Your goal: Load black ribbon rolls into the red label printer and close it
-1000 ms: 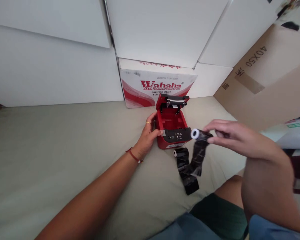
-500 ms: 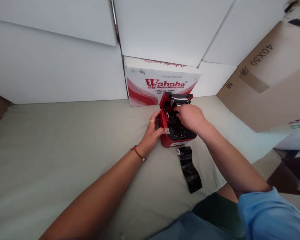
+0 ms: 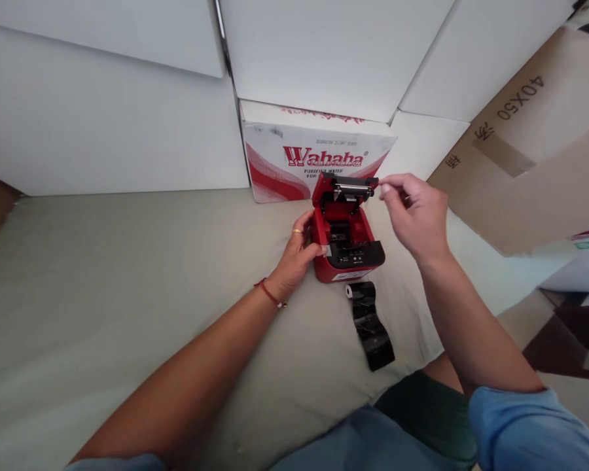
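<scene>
A small red printer (image 3: 346, 265) stands on the beige surface with its lid (image 3: 344, 188) tipped up and open. A black ribbon roll lies inside its bay (image 3: 341, 233). My left hand (image 3: 297, 258) grips the printer's left side, thumb on the front corner. My right hand (image 3: 415, 212) hovers at the right end of the lid, fingers pinched at its edge. A second black ribbon roll (image 3: 368, 320), partly unrolled, lies in front of the printer.
A red and white Wahaha carton (image 3: 285, 157) stands right behind the printer. White boxes (image 3: 103, 118) line the back. A brown cardboard box (image 3: 535, 144) leans at the right. My knees and shorts (image 3: 422, 425) are at the bottom right.
My right hand carried a black ribbon roll from the right into the printer's bay, let it go, and has risen to the lid's right end. My left hand stayed on the printer.
</scene>
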The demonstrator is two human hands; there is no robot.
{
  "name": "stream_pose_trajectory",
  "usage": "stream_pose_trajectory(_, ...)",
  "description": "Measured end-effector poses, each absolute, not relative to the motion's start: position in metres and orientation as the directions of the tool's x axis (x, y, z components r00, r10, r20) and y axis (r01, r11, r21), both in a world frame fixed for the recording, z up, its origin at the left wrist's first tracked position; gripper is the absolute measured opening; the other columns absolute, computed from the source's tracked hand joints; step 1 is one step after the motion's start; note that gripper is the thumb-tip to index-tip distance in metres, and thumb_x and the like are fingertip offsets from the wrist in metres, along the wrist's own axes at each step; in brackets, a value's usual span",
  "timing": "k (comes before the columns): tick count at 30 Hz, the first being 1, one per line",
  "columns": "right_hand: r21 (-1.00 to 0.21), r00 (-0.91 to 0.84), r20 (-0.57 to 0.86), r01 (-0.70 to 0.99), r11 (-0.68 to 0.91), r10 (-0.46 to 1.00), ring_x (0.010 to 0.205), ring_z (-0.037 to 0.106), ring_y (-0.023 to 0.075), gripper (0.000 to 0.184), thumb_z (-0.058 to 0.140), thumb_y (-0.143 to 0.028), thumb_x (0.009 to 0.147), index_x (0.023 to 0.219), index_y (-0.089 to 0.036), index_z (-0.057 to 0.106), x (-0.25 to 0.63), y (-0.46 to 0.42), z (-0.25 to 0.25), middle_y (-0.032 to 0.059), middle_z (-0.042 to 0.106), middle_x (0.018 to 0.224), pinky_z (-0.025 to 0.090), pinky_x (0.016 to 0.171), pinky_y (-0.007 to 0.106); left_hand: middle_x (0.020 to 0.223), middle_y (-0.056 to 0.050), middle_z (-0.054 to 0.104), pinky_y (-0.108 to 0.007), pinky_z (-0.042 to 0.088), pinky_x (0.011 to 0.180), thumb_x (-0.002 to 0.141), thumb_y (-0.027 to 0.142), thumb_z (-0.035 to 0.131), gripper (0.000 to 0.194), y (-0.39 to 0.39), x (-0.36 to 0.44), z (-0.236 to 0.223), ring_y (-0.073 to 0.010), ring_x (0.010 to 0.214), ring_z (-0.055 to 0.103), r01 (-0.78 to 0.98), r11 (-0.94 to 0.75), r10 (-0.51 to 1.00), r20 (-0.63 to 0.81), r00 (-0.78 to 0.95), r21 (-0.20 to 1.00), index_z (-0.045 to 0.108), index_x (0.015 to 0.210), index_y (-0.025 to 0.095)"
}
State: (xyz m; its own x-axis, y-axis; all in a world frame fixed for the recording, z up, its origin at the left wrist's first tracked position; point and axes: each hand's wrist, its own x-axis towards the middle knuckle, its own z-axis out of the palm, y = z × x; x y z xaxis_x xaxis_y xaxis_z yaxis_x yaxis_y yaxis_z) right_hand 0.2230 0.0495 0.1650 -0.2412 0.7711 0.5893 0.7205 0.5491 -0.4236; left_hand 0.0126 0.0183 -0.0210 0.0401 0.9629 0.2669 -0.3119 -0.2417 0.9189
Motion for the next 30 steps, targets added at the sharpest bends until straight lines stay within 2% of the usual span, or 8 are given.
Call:
stream_pose_trajectory(3,-0.361,-0.316,0.597,0.715,0.599,0.737,0.097,0.077,0.0268,0.029,0.058,-0.039,0.112,0.115,-0.026,0.085,0.223,0.048,0.166,0.0071,0.087,0.106,0.061,0.094,0.044,0.177,-0.008,0.054,-0.056,0.044,0.137,0.083,0.036,0.077,0.091,0.017,0.013,-0.02,-0.0354,0.167,0.049,-0.331,-0.235,0.964,0.262,0.039,0.914,0.043,0.168,0.035)
stream_pose_trajectory(8,-0.263,-0.702,0.304,0.589,0.765,0.645,0.131,0.078,0.0318,0.033,0.059,-0.039,0.116,0.13,-0.026,0.085,0.229,0.015,0.149,0.0105,0.087,0.135,0.06,0.118,0.054,0.18,-0.009,0.051,-0.058,0.04,0.14,0.084,0.036,0.077,0.091,0.014,0.014,-0.016,-0.0358,0.169,0.047,-0.329,-0.237,0.966,0.259,0.025,0.914,0.042,0.168,0.033)
stream_pose_trajectory(15,-0.242,-0.678,0.236,0.653,0.718,0.696,0.161,0.062,0.0318,0.052,0.058,-0.031,0.117,0.169,-0.03,0.062,0.264,-0.04,0.108,0.0117,0.063,0.174,0.051,0.135,0.065,0.181,-0.011,0.048,-0.059,0.042,0.139,0.09,0.041,0.074,0.086,0.012,0.014,-0.016,-0.0354,0.166,0.05,-0.267,-0.269,0.958,0.286,0.025,0.925,0.04,0.169,0.033)
stream_pose_trajectory(19,-0.236,-0.681,0.237,0.652,0.721,0.693,0.167,0.055,0.0307,0.06,0.058,-0.026,0.117,0.176,-0.033,0.052,0.268,-0.045,0.098,0.0107,0.058,0.178,0.047,0.138,0.065,0.176,-0.012,0.046,-0.063,0.033,0.144,0.099,0.044,0.071,0.067,-0.002,0.013,-0.004,-0.0381,0.17,0.042,0.002,-0.411,0.902,0.408,-0.139,0.911,0.052,0.163,0.033)
stream_pose_trajectory(22,-0.219,-0.677,0.276,0.647,0.73,0.682,0.167,0.055,0.0301,0.062,0.057,-0.025,0.117,0.178,-0.03,0.05,0.267,-0.046,0.092,0.012,0.059,0.178,0.047,0.138,0.064,0.164,-0.012,0.056,-0.066,0.027,0.145,0.101,0.037,0.073,0.057,-0.023,0.015,0.013,-0.0398,0.165,0.046,0.308,-0.594,0.718,0.663,-0.213,0.743,0.061,0.157,0.032)
stream_pose_trajectory(24,-0.22,-0.669,0.299,0.646,0.731,0.681,0.167,0.055,0.0299,0.062,0.057,-0.025,0.116,0.178,-0.029,0.05,0.267,-0.05,0.088,0.0126,0.06,0.177,0.048,0.138,0.063,0.153,-0.009,0.067,-0.065,0.037,0.138,0.099,0.034,0.074,0.056,-0.035,0.02,0.022,-0.0398,0.154,0.056,0.445,-0.693,0.61,0.79,-0.057,0.567,0.066,0.154,0.035)
stream_pose_trajectory(27,-0.262,-0.652,0.294,0.649,0.715,0.699,0.166,0.057,0.0295,0.06,0.057,-0.025,0.116,0.175,-0.031,0.055,0.268,-0.055,0.09,0.0114,0.062,0.175,0.047,0.138,0.062,0.132,-0.005,0.079,-0.055,0.05,0.121,0.099,0.025,0.072,0.057,-0.045,0.029,0.023,-0.0334,0.132,0.071,0.494,-0.761,0.557,0.814,0.165,0.42,0.069,0.154,0.04)
stream_pose_trajectory(30,-0.344,-0.637,0.303,0.62,0.705,0.709,0.151,0.071,0.0289,0.043,0.058,-0.032,0.117,0.157,-0.032,0.073,0.269,-0.046,0.104,0.0096,0.076,0.16,0.049,0.137,0.061,0.128,-0.005,0.083,-0.053,0.049,0.115,0.102,0.022,0.07,0.056,-0.046,0.034,0.017,-0.0313,0.124,0.074,0.533,-0.728,0.611,0.76,0.221,0.43,0.07,0.155,0.041)
